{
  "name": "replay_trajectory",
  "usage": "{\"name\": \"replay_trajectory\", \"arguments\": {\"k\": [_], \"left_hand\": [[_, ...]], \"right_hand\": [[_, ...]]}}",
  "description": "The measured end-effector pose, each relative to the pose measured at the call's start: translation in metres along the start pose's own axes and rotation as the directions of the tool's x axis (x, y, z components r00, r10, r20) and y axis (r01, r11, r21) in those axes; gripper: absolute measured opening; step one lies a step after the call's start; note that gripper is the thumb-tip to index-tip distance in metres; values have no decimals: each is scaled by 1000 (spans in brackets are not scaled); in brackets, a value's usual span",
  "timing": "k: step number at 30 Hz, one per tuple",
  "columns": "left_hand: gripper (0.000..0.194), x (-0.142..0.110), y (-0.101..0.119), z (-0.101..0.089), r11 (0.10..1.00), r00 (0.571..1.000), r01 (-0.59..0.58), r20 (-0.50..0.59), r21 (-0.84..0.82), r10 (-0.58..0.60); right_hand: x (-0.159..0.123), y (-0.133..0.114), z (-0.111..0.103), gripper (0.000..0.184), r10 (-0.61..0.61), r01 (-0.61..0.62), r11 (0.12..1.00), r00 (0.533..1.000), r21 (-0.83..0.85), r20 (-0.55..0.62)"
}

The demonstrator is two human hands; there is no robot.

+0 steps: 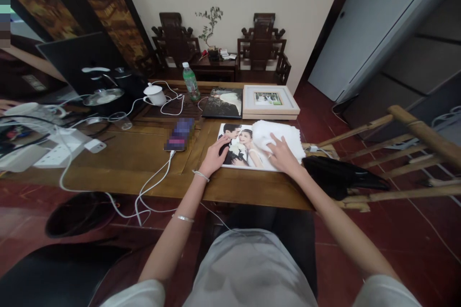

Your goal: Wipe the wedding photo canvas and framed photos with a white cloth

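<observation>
A flat wedding photo panel (237, 149) lies on the wooden table in front of me, showing a couple. My left hand (217, 153) rests on its left edge, fingers stretched out flat. Over the panel's right part is spread a folded white cloth (288, 138). My right hand (283, 154) lies on this cloth with its fingers apart, pressing it against the panel. Part of the picture is hidden under the cloth and my right hand.
Behind the panel are a dark photo album (224, 102) and a white framed picture (270, 100). A phone (180, 133) on a charging cable, a bottle (190, 81), a lidded cup (155, 94) and a power strip (63, 148) stand leftward. A bamboo chair (392, 153) stands right. Another person's arm (36, 63) shows far left.
</observation>
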State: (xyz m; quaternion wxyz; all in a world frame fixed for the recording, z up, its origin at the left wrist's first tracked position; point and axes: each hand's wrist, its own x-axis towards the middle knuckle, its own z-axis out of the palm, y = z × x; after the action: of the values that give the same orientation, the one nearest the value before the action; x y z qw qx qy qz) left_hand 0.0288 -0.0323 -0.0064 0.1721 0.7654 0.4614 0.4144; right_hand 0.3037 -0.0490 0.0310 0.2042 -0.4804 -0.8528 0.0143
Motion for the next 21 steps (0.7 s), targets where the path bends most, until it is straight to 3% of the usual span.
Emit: {"name": "replay_trajectory", "arguments": {"k": [4, 8, 14, 18, 21], "left_hand": [[31, 0, -1, 1, 1000, 1000, -2, 2, -1, 2], [31, 0, -1, 0, 1000, 1000, -3, 6, -4, 3], [30, 0, 2, 0, 1000, 1000, 6, -1, -4, -6], [30, 0, 5, -1, 1000, 1000, 5, -3, -3, -5], [29, 0, 6, -2, 1000, 1000, 10, -1, -1, -10]], "right_hand": [[-39, -28, -14, 23, -146, 145, 989, 988, 28, 42], [-44, -32, -24, 20, -209, 206, 977, 977, 62, 43], [4, 13, -17, 25, -31, 32, 996, 999, 87, -9], [43, 48, -12, 33, 57, -52, 995, 997, 83, -54], [61, 60, -9, 38, 118, -111, 990, 990, 83, -83]]}}
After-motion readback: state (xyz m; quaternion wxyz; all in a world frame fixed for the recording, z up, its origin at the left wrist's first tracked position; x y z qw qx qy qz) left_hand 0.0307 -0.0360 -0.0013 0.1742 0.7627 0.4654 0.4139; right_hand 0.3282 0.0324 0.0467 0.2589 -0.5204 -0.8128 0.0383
